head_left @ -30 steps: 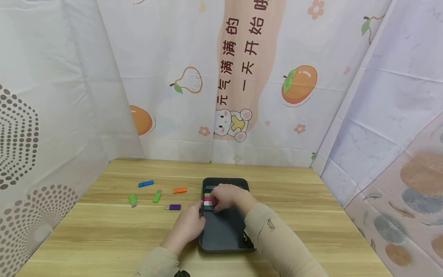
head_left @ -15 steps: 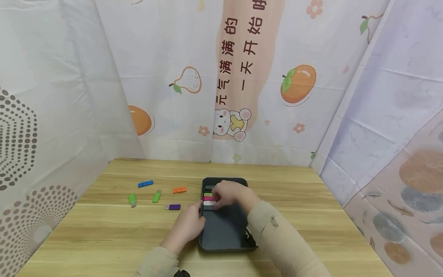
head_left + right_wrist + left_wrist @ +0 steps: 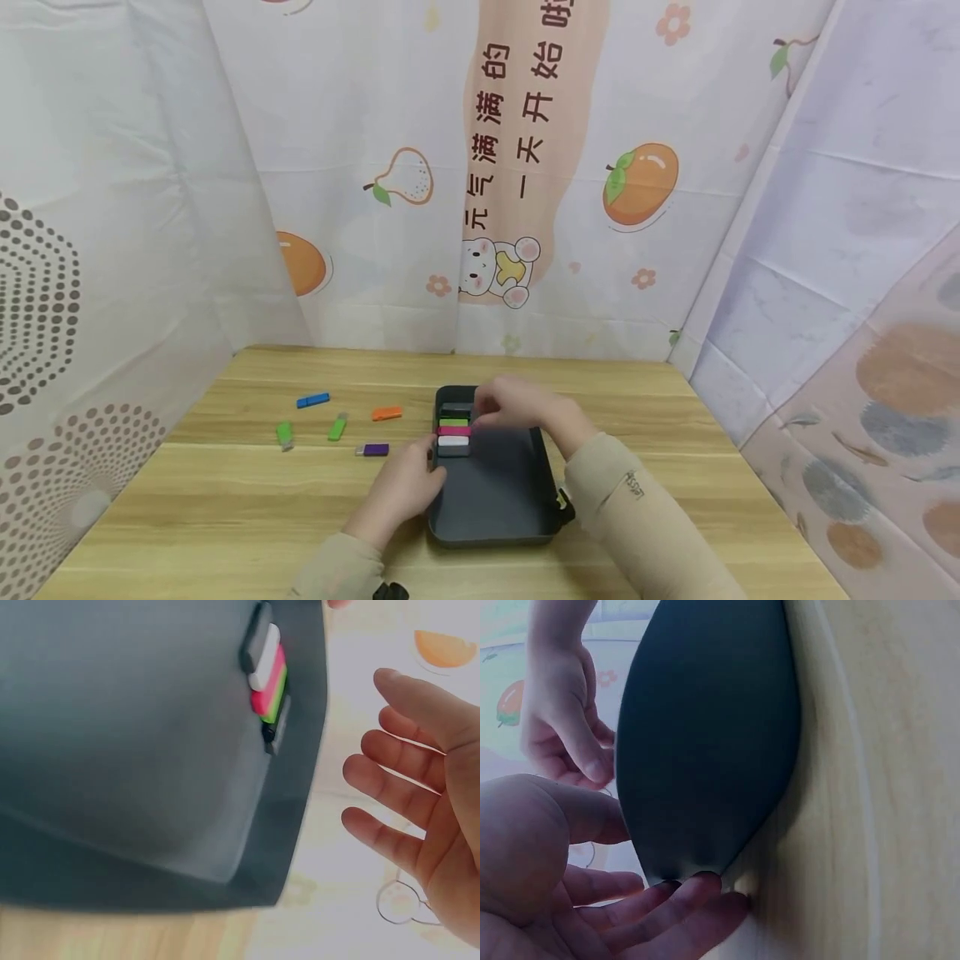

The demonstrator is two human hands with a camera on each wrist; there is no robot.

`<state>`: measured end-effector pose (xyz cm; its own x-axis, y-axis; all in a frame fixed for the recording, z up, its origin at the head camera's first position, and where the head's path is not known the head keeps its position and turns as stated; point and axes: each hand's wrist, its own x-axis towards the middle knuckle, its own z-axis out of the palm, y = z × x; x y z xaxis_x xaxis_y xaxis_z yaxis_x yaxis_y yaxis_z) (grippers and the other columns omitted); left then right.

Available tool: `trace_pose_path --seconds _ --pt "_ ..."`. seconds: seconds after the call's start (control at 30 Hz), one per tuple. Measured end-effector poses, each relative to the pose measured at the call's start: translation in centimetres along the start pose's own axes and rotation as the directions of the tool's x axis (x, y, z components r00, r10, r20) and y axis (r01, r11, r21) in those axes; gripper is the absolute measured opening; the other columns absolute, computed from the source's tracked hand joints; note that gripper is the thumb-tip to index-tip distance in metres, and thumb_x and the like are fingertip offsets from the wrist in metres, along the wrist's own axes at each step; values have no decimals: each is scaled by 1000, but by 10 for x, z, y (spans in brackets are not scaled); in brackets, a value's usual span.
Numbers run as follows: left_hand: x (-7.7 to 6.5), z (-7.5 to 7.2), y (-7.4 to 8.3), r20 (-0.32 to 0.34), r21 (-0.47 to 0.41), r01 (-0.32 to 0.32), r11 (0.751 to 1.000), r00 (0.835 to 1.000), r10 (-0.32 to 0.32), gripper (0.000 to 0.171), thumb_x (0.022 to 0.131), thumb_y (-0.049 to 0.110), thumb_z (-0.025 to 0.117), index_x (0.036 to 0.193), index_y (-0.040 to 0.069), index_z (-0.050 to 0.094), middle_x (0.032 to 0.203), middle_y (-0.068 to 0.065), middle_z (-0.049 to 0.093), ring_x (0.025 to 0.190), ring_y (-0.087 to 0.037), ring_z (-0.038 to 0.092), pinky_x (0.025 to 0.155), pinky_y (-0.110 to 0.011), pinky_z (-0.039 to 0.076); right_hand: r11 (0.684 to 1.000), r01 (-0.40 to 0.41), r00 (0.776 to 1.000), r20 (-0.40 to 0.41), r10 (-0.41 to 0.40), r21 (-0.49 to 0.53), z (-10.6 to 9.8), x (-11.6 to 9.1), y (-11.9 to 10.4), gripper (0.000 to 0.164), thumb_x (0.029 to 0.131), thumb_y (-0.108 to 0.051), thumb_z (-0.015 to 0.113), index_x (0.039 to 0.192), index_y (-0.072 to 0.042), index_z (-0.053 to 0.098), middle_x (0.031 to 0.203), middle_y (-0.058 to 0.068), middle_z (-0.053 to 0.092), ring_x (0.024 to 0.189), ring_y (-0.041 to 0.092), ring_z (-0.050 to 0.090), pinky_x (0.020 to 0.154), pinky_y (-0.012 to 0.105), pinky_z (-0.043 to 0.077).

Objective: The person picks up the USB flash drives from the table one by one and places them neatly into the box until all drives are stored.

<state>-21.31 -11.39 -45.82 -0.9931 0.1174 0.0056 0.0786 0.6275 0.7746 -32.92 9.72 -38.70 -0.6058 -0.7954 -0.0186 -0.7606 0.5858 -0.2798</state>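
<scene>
grey tray [image 3: 492, 493] on the wood-grain table [image 3: 217, 517]; clock directions per head view, 12 pointing away from the person. five usb sticks lie side by side inside, along the 9 o'clock wall. order, 12 toward 6: black stick [image 3: 455, 411], lime stick [image 3: 453, 422], pink stick [image 3: 453, 431], white stick [image 3: 453, 441], dark grey stick [image 3: 453, 451].

right grip [image 3: 513, 402]: fingers and thumb apart, nothing held. the row is at its 8 o'clock, near the fingertips, not touching.

left grip [image 3: 405, 479]: clamped on the tray's 9 o'clock wall, thumb at the rim, fingers outside. the row is at its 1 to 2 o'clock.

loose on table, measured from left grip: purple stick [image 3: 377, 450] at 10 to 11, nearest; orange stick [image 3: 387, 413] at 11 to 12; blue stick [image 3: 312, 400] at 10; two green sticks [image 3: 337, 428] at 9 to 10.
</scene>
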Motion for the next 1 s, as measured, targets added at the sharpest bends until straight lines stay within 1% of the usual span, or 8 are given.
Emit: trace_pose_path --seconds 0.17,0.3,0.4,0.43,0.6,0.67,0.87,1.0 --pt "1 -4 2 42 -32 45 998 998 -44 58 95 12 66 147 -6 47 118 -20 65 56 -21 63 51 -36 54 1000 -6 998 -65 5 -18 -11 -13 -1 11 93 -29 77 88 -25 68 78 -13 60 71 7 56 64 26 51" --pt "3 -10 6 11 58 40 998 999 -40 56 94 16 69 144 -3 52 120 -16 67 76 -22 67 73 -47 60 1000 -2 994 -113 -1 -31 -19 -22 -4 10 93 -28 77 90 -22 69 79 -13 61 71 7 57 66 26 52" --pt "5 -16 11 -21 116 28 993 999 -26 57 94 18 70 145 -2 53 131 -16 65 94 -21 64 88 -50 57 999 -18 985 -170 11 -40 -25 -28 -7 11 92 -28 78 96 -19 72 82 -13 62 73 5 57 68 25 53" --pt "6 -18 13 -24 113 33 993 999 -30 58 94 18 70 145 -1 53 132 -17 64 89 -24 65 84 -50 58 999 -22 981 -192 13 -43 -27 -30 -7 13 92 -28 78 97 -18 73 82 -13 63 73 5 57 68 25 53" --pt "8 -26 21 -56 152 10 988 998 -2 58 93 20 71 145 1 54 131 -16 65 104 -32 68 88 -53 56 998 -55 964 -263 46 -26 -37 -42 -10 16 92 -28 77 100 -14 73 88 -8 66 79 9 61 72 28 55" --pt "9 -30 23 -69 174 2 985 998 10 58 93 22 71 145 2 55 131 -15 65 113 -31 65 93 -53 54 996 -87 958 -273 84 3 -40 -47 -11 19 92 -28 77 103 -13 73 94 -5 68 84 12 63 74 31 55" --pt "12 -41 31 -89 183 -55 982 993 73 59 93 23 72 144 0 54 130 -17 65 102 -29 68 86 -50 58 973 -202 924 -306 227 113 -45 -62 -11 34 93 -30 74 119 -9 71 115 5 70 102 24 66 86 41 56" --pt "13 -48 33 -106 217 -99 971 987 124 61 93 28 73 144 1 54 130 -16 65 114 -32 65 93 -51 56 955 -241 900 -328 286 172 -45 -72 -9 46 94 -31 74 132 -8 65 130 11 66 113 32 65 93 47 55"
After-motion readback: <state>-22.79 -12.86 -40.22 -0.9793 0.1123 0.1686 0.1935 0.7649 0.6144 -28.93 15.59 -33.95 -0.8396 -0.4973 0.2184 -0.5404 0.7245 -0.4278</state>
